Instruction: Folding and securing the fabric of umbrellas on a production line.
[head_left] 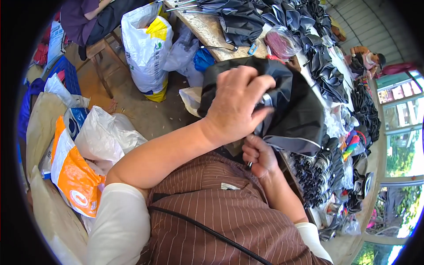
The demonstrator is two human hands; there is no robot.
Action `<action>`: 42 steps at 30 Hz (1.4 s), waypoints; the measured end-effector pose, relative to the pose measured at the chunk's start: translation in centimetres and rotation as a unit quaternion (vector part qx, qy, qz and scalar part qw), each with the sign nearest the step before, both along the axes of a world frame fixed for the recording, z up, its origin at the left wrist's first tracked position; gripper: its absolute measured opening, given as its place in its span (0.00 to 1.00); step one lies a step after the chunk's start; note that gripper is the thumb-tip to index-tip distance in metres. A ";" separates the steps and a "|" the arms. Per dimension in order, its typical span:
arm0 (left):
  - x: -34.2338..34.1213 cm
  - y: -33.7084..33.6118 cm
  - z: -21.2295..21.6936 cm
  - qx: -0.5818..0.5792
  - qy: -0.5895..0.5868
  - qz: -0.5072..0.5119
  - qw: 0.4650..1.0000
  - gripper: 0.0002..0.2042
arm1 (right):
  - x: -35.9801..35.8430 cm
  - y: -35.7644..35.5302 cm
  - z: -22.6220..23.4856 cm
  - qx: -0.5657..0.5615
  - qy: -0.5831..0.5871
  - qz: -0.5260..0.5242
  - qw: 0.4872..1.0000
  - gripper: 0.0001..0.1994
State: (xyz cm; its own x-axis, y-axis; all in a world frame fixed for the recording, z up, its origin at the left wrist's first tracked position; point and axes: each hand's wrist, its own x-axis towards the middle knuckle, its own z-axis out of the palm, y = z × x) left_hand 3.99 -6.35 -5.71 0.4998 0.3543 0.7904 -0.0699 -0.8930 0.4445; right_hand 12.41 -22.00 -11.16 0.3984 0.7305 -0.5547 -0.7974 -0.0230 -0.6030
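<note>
So the black umbrella (300, 110) is right in front of the wearer, bunched up and partly open at the near edge of the tabletop (199, 26), covering a chunk of it. Right hand (260, 157) has its fingers curled closed around the thin shaft, with the tip poking out below. Left hand (238, 104) is over the fabric, fingers bent by a silvery part; can't tell if it's actually gripping that.

The tabletop is worn, speckled wood and pretty loaded: heaps of folded black umbrellas (324, 70) along the far side, plus a round clear plastic container (282, 42) with something reddish inside.

Room's kinda cluttered. Dull brownish-grey floor (152, 119), a tall white-and-yellow sack (148, 55) standing beside the tabletop with a blue plastic bag (203, 59) near it, an orange-and-white sack (79, 172) over on the left, and a wooden stool (104, 51) by a co-worker in a purple top (77, 20). Bright windows (404, 145) on the right, greenery outside.
</note>
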 end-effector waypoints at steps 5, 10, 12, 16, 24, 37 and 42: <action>-0.8 -3.8 -4.2 0.034 -0.007 -0.248 0.968 0.07 | 1.2 -0.9 -0.7 0.076 0.041 0.002 0.996 0.05; -5.0 -4.3 -6.8 -0.034 0.089 -0.405 0.909 0.07 | 2.5 -1.6 -1.3 0.123 0.062 -0.007 0.990 0.05; -5.7 -3.4 -4.7 0.004 0.086 -0.380 0.921 0.08 | 2.9 -1.5 -1.6 0.107 0.054 -0.013 0.993 0.05; -4.4 1.7 -2.0 -0.458 0.042 -0.206 0.863 0.12 | 1.9 -2.6 -3.4 0.110 0.036 0.011 0.993 0.02; -4.2 5.1 -2.6 -0.636 0.069 -0.176 0.748 0.10 | 2.7 -6.0 -5.5 0.104 -0.013 0.027 0.994 0.07; -6.6 0.3 3.5 -0.151 0.251 -0.419 0.859 0.22 | 8.5 -4.2 -7.3 0.103 -0.107 0.034 0.988 0.20; -9.6 3.8 4.9 -0.557 0.015 -0.498 0.664 0.21 | 10.6 -4.0 -7.8 0.109 -0.156 0.019 0.982 0.25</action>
State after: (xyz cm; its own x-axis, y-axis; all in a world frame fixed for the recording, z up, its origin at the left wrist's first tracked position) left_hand -5.66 -2.50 -0.85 0.9345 0.1921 0.2996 -0.3556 0.4739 0.8055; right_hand 23.02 -26.02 -18.95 0.4942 0.8358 -0.2392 -0.5744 0.1074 -0.8115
